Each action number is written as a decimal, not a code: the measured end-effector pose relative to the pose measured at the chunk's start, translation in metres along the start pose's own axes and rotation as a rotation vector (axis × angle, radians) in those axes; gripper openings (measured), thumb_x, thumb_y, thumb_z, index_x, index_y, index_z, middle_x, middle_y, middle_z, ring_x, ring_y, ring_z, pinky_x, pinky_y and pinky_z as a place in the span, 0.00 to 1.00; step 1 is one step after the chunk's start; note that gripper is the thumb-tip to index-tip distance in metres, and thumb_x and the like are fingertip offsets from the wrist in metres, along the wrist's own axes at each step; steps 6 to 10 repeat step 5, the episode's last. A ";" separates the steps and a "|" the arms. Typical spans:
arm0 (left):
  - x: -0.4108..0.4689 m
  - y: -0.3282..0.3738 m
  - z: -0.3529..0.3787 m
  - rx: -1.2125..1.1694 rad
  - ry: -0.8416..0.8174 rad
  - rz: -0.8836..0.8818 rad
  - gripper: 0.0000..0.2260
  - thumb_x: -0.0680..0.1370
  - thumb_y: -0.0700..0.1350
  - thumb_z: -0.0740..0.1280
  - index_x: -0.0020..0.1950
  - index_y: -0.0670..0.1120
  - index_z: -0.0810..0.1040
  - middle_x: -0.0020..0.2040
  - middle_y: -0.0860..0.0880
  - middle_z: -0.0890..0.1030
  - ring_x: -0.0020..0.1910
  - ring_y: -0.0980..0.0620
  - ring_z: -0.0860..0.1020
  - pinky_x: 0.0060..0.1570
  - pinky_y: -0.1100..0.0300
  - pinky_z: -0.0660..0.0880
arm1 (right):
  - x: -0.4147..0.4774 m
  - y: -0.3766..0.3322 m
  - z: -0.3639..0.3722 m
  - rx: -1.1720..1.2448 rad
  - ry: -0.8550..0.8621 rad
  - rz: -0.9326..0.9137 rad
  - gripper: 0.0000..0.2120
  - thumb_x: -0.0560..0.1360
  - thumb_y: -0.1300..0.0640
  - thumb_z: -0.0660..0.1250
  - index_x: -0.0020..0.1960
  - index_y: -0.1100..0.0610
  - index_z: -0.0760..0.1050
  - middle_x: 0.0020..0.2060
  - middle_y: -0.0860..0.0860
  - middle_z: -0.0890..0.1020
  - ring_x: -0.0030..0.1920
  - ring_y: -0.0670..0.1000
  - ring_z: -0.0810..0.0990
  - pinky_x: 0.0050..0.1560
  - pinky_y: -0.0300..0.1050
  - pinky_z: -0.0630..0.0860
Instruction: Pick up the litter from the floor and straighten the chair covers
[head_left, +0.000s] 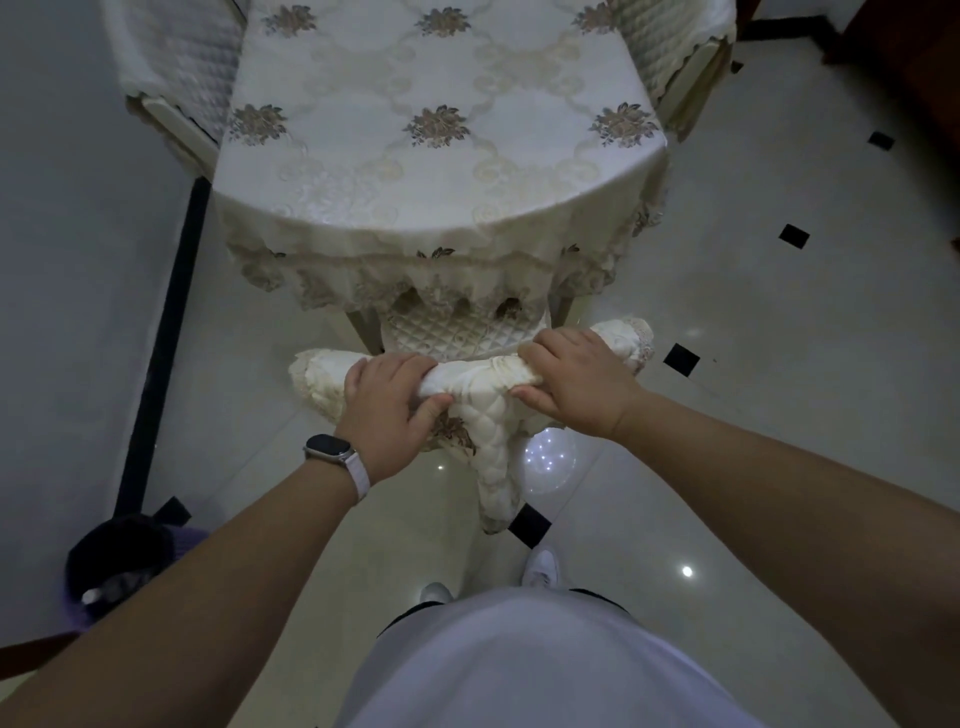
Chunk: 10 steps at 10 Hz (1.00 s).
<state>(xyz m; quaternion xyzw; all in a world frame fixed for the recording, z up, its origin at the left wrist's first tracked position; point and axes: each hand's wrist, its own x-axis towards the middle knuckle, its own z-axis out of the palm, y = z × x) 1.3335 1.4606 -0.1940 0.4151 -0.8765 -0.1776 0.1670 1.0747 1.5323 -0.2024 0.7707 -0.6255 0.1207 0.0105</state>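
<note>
A cream quilted chair cover (480, 382) with a lace fringe is bunched over the top of a chair back just in front of me. My left hand (389, 410) grips its left part and my right hand (576, 382) grips its right part, both closed around the rolled fabric. A flap of the cover hangs down toward the floor between my hands. The chair's quilted seat (457, 330) shows beyond, tucked under the table. I see no litter on the floor around the chair.
A table with a cream floral tablecloth (436, 135) fills the upper middle. Two more covered chairs (171, 67) (675, 57) stand at its far sides. A dark bin (119, 561) sits at lower left by the wall. The glossy tile floor (753, 338) has black diamond insets.
</note>
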 end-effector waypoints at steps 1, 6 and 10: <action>-0.001 0.003 -0.010 -0.019 -0.055 -0.006 0.23 0.77 0.60 0.58 0.63 0.47 0.77 0.61 0.48 0.78 0.60 0.46 0.73 0.67 0.39 0.64 | -0.007 -0.012 -0.011 -0.006 -0.066 0.080 0.27 0.79 0.37 0.53 0.61 0.57 0.75 0.54 0.53 0.79 0.54 0.56 0.77 0.56 0.52 0.72; -0.033 0.000 -0.068 0.129 0.046 0.254 0.20 0.78 0.57 0.60 0.65 0.48 0.77 0.67 0.45 0.76 0.68 0.42 0.71 0.66 0.37 0.66 | -0.036 -0.101 -0.068 -0.147 0.080 0.226 0.25 0.78 0.41 0.57 0.67 0.55 0.74 0.64 0.54 0.77 0.65 0.57 0.73 0.65 0.54 0.68; -0.033 0.000 -0.068 0.129 0.046 0.254 0.20 0.78 0.57 0.60 0.65 0.48 0.77 0.67 0.45 0.76 0.68 0.42 0.71 0.66 0.37 0.66 | -0.036 -0.101 -0.068 -0.147 0.080 0.226 0.25 0.78 0.41 0.57 0.67 0.55 0.74 0.64 0.54 0.77 0.65 0.57 0.73 0.65 0.54 0.68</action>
